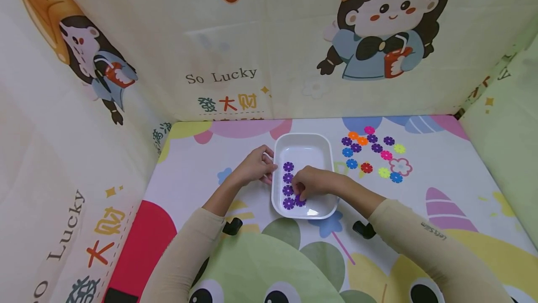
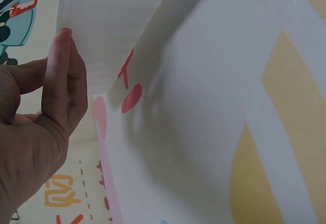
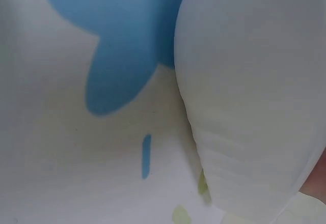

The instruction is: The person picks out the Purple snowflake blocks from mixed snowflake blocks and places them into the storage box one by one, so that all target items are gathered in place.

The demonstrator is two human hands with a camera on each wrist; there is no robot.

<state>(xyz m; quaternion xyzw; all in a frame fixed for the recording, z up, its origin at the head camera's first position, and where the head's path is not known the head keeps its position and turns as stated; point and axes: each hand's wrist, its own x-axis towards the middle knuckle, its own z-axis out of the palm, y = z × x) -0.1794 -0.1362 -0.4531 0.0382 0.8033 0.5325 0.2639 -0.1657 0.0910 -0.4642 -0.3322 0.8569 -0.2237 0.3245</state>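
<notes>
A white tray (image 1: 313, 149) with rounded corners lies on the patterned tabletop. My left hand (image 1: 257, 166) grips its left side, and the left wrist view shows the fingers (image 2: 57, 76) against the outer wall. Inside, several purple flower-shaped pieces (image 1: 288, 178) form a column along the left. My right hand (image 1: 315, 181) reaches over the right rim with curled fingers, fingertips on another purple flower-shaped piece (image 1: 300, 201) beside the column's nearest piece. The hand hides part of that piece. In the right wrist view the tray's outer wall (image 3: 249, 91) covers most of the right hand.
Loose flower-shaped pieces lie to the tray's right, among them an orange one (image 1: 353, 135), a red one (image 1: 366, 168) and a blue one (image 1: 396, 177). A printed cloth wall (image 1: 290, 93) rises behind the table, with others at both sides.
</notes>
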